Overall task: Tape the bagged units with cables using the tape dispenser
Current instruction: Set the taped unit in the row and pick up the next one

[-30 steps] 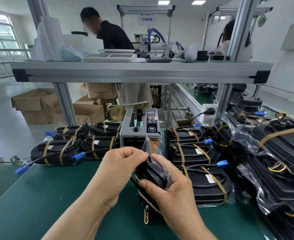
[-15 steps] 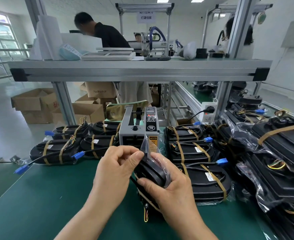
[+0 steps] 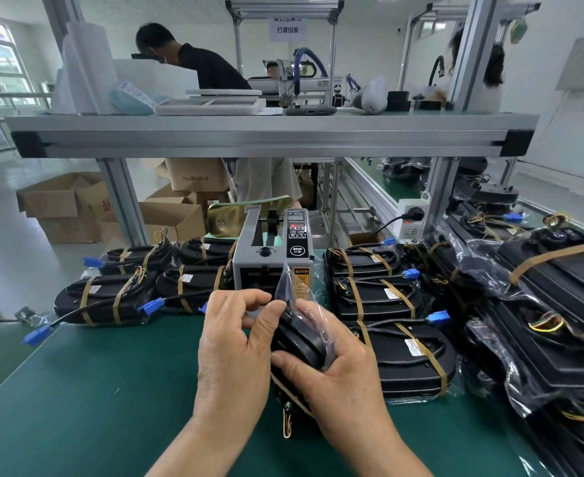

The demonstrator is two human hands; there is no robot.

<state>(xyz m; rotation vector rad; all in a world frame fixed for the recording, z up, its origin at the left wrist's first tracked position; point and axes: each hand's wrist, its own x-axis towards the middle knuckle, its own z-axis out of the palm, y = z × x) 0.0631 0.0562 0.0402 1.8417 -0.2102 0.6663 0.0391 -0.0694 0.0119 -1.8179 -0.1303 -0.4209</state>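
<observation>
Unit of black oval plastic in a clear bag (image 3: 302, 339) stands on edge over the near green bench mat (image 3: 94, 390), just before the grey tape dispenser (image 3: 270, 259), likely so tape can wrap round it. Left hand (image 3: 235, 346) pinches its top edge, thumb against forefinger. Right hand (image 3: 332, 376) clasps its right side, fingers curled.

**Hands: both on one bagged unit**

Both bare forearms are seen entering from the near edge of the bench (image 3: 94, 390) and converging above its middle. The left hand (image 3: 235, 342) is held with its back toward the camera, and its thumb and forefinger are pinched on the upper end of the bagged unit (image 3: 301, 339). The right hand (image 3: 335, 376) is wrapped round the unit from the right. Its thumb is laid across the near face and its fingers (image 3: 318, 313) are curled over the far side. The two hands are held just beside each other.
</observation>
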